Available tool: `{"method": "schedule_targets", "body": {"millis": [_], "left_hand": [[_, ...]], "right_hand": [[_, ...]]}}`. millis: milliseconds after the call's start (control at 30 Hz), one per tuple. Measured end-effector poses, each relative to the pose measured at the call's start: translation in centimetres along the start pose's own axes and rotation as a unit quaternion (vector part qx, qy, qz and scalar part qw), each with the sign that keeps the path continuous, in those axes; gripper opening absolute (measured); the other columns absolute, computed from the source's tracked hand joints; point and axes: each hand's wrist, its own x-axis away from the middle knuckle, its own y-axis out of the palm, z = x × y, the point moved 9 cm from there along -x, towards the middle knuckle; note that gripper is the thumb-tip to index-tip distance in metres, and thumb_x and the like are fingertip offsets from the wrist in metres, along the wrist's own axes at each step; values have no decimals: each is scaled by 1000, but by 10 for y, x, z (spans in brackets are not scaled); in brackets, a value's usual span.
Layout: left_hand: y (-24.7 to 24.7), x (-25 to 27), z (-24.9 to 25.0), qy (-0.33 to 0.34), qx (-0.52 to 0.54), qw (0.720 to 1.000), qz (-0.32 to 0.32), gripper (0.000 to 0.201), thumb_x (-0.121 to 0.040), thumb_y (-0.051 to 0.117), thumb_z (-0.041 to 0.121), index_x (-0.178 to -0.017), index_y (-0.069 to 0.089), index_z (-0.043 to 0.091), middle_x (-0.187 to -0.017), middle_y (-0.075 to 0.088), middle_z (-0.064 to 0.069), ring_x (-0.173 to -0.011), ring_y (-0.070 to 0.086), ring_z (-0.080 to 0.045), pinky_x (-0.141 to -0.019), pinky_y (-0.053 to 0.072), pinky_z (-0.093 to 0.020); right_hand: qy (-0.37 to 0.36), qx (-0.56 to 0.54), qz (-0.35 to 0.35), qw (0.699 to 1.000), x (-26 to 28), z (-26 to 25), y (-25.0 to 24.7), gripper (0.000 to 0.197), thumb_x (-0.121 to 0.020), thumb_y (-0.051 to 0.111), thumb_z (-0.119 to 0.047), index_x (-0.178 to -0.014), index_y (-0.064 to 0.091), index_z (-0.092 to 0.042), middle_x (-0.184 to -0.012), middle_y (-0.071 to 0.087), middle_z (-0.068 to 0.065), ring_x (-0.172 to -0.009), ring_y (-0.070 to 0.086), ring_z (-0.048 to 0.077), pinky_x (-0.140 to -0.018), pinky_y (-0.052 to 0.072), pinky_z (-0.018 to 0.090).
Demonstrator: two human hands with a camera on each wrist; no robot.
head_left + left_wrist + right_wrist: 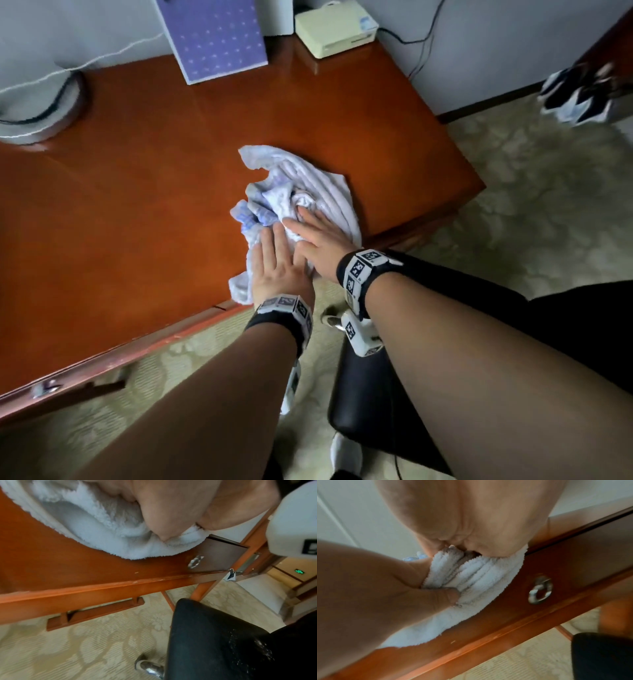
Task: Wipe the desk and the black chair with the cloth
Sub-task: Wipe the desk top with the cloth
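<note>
A crumpled white and pale-blue cloth (308,185) lies on the glossy red-brown desk (137,205) near its front right corner. My left hand (275,257) presses flat on the cloth's near part, fingers straight. Beside it, my right hand (320,238) also lies flat on the cloth, its fingertips at a fold. In the left wrist view the left palm (171,507) bears on the cloth (96,524). In the right wrist view the right palm (471,513) presses the cloth (479,577), and the left thumb (443,596) digs into it. The black chair (370,394) stands under my arms, by the desk edge.
At the desk's back stand a purple dotted board (212,37), a cream box (335,31) with cables, and a round grey base (37,113) with a white cord. A metal pull (48,389) sits on the desk front. Patterned carpet (531,205) surrounds the desk; a chair castor (149,668) shows.
</note>
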Motion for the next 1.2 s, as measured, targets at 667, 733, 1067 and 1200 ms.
{"method": "schedule_targets", "body": {"millis": [667,733,1067,1200], "left_hand": [[-80,-166,310,113,-76,989,-50,109,-95,35,72,-157,-29,9,-158,-43,-27,-146,-39,-47,-121,-22,-60],[-84,-180,320,147,-81,984,-55,108,-94,34,73,-159,-27,13,-158,-45,-24,-145,-42,-45,-121,-20,-59],[-90,-197,334,233,-77,969,-30,100,-94,34,71,-159,-27,25,-158,-47,-19,-142,-47,-43,-119,-23,-60],[-101,-186,330,298,-5,954,3,79,-102,40,50,-163,-8,41,-169,-30,-8,-154,-32,-33,-126,-16,-53]], "right_hand": [[129,37,173,976,-18,268,-228,75,-87,13,-48,-151,46,-25,-168,21,-1,-155,17,27,-124,20,49],[197,-49,170,964,-17,284,-233,56,-95,22,-45,-148,41,-48,-169,15,-9,-154,18,21,-123,22,46],[272,-274,260,885,-2,298,-244,51,-102,41,-36,-153,36,-44,-156,45,1,-136,47,22,-118,33,43],[308,-303,277,858,23,302,-236,47,-105,38,-34,-152,40,-41,-156,44,4,-137,48,26,-114,37,34]]}}
